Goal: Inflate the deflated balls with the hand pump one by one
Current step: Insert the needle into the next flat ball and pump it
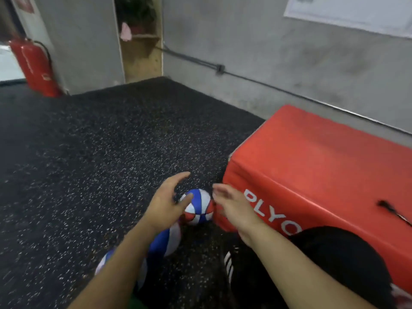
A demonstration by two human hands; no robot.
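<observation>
A red, white and blue ball [198,206] lies on the speckled black floor beside the corner of a red box. My left hand [166,204] hovers at its left side with fingers spread. My right hand [231,202] is at its right side, fingers extended, empty. Neither hand grips the ball; whether they touch it is unclear. Two more balls of the same colours lie nearer to me, one [169,239] under my left wrist and one [120,266] partly hidden by my left forearm. No hand pump is in view.
A large red plyo box [323,166] stands to the right against the grey wall. My knee in dark trousers [334,264] is at the lower right. A red fire extinguisher [33,65] stands at the far left. A wooden shelf [142,41] is in the far corner.
</observation>
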